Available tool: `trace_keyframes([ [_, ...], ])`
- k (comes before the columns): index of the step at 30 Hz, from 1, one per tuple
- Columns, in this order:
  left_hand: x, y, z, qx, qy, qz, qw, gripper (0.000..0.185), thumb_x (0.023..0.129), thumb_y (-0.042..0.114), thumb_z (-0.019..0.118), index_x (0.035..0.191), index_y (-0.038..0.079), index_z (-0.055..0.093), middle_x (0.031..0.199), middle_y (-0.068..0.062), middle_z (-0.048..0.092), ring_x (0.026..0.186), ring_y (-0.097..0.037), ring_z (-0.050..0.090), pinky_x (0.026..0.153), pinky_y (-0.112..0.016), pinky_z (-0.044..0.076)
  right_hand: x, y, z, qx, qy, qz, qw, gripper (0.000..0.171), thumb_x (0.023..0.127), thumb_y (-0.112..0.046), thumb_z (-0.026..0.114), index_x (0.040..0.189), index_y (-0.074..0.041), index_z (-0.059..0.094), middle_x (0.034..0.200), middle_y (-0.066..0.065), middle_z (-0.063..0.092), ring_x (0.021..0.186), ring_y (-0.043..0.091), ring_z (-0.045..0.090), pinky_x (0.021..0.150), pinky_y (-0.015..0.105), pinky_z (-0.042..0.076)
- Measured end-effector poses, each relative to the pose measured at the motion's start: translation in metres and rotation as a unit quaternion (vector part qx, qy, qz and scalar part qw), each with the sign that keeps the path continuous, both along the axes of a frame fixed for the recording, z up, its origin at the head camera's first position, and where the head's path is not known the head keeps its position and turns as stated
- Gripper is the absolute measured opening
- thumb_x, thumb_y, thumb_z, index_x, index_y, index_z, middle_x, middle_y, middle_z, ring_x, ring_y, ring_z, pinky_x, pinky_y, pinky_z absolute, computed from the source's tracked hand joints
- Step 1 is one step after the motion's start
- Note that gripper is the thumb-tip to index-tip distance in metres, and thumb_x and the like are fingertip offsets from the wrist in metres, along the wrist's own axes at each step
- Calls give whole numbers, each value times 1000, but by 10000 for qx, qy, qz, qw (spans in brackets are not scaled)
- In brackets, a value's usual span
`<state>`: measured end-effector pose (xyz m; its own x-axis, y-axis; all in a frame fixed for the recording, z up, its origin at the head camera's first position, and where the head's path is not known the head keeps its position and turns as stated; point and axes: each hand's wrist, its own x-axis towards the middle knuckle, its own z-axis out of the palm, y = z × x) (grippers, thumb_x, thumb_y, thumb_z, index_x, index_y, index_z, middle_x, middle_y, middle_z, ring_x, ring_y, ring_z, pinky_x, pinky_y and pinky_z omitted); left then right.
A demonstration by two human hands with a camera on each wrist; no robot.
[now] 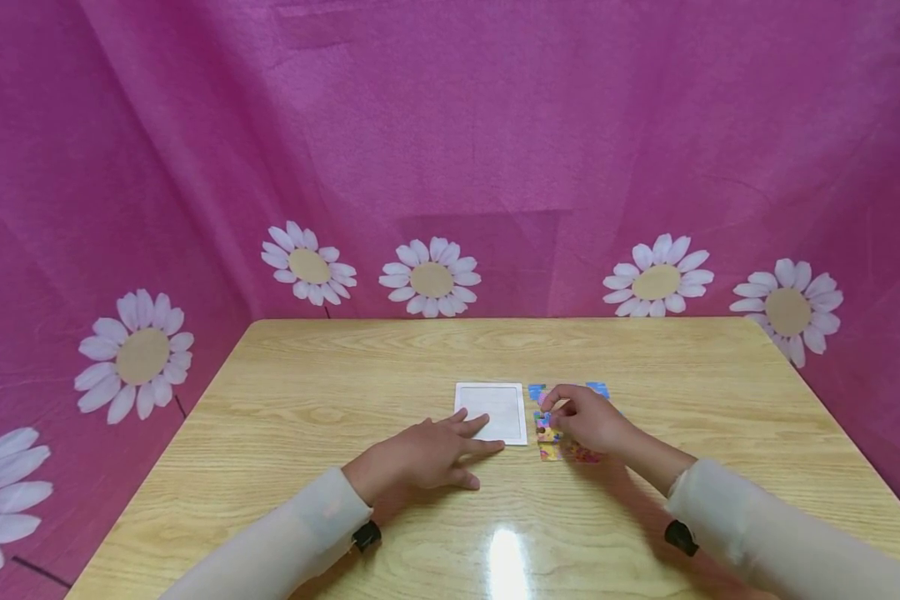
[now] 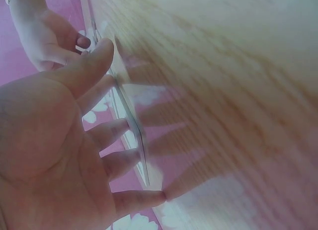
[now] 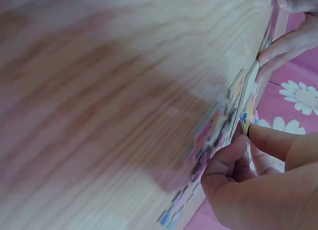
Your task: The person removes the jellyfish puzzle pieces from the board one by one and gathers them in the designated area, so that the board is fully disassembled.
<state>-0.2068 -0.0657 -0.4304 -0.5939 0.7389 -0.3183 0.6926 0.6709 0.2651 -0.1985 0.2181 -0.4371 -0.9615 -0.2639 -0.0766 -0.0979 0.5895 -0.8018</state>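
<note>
On the wooden table (image 1: 307, 392), the person's left hand (image 1: 420, 454) lies flat just left of centre, its fingers straight and slightly spread, the fingertips resting on the near left corner of a white square tray (image 1: 492, 412). The left wrist view shows the same fingers (image 2: 107, 133) fanned apart against the tray's thin edge (image 2: 130, 121), holding nothing. Immediately right of the tray lies a cluster of colourful puzzle pieces (image 1: 549, 437), some joined, spreading toward the far right. The right hand (image 1: 587, 418) rests over this cluster with fingers curled; in the right wrist view its thumb and forefinger pinch one puzzle piece (image 3: 247, 115) lifted just above the others (image 3: 211, 138). Behind the table hangs a pink cloth (image 1: 495, 150) printed with white daisies.
</note>
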Motion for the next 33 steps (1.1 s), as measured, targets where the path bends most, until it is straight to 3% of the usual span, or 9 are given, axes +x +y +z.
trace_keyframes([
  [14, -1, -1, -1, 23, -30, 20, 10000, 62, 100, 49, 61, 158, 47, 37, 172, 5, 19, 159, -28, 15, 117, -67, 27, 19, 39, 4, -238, -242, -47, 9994, 8, 101, 1, 59, 108, 1, 62, 84, 11, 66, 68, 21, 53, 52, 29, 41],
  [22, -2, 0, -3, 28, -77, 76, 9999, 63, 100, 49, 62, 157, 49, 37, 172, 6, 18, 159, -27, 14, 118, -67, 27, 28, 62, 0, -275, -269, -42, 9993, 10, 101, 4, 58, 110, 5, 62, 82, 10, 63, 63, 17, 47, 53, 28, 39],
  [33, -1, 0, -2, -26, -26, 42, 10000, 63, 99, 50, 62, 157, 48, 37, 172, 5, 19, 159, -28, 15, 117, -66, 28, 37, 83, -8, 195, -2, -203, 9996, 9, 100, 3, 61, 108, 1, 64, 84, 7, 64, 63, 16, 48, 53, 27, 40],
])
